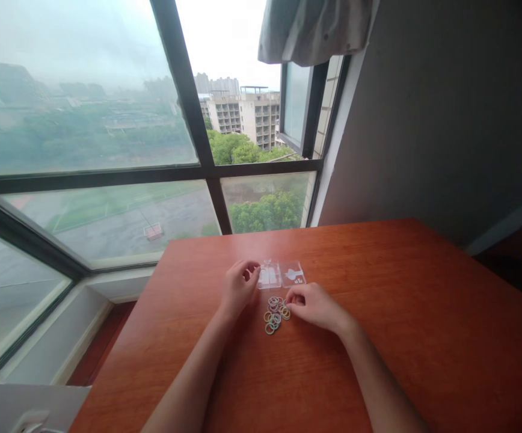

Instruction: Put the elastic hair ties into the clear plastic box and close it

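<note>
A small clear plastic box [269,276] lies opened out on the table, its lid [293,274] with white print folded to the right. My left hand [239,287] is at the box's left edge, thumb and fingers curled around that side. Just in front of the box is a loose pile of small pastel hair ties [273,319], in grey, yellow, green and pinkish tones. At the pile's right edge my right hand [313,304] has its thumb and fingertips pinched together on a hair tie, which the fingers partly hide.
The reddish-brown wooden table [405,337] extends well to the right of my hands. Behind it and on the left are dark-framed windows [153,171], one pane open. A grey curtain [315,30] hangs above, and a plain wall [423,120] rises at the right.
</note>
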